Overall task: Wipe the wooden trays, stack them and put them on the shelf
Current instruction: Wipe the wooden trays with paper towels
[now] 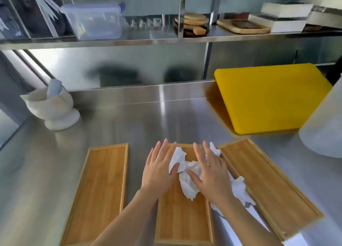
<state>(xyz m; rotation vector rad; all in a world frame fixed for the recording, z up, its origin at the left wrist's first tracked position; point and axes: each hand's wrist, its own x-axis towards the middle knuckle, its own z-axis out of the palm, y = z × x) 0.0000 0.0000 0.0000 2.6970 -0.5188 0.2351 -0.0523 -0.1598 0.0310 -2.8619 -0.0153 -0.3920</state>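
1. Trays: we saw the left tray (100, 192), middle tray (183, 218) and right tray (266, 186) side by side on the steel counter (129, 125).
2. Our left hand (160, 169) and right hand (212, 173) lay open, fingers spread, flat on a white cloth (187, 179) over the middle tray.
3. Yellow board (268, 99) and mortar (53, 106) stood behind.

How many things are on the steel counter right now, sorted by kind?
Wooden trays: 3 (left, middle, right)
Paper towel: 1, crumpled, under both hands
Yellow cutting board: 1
Mortar with pestle: 1
White container at the right edge: 1
Total: 7
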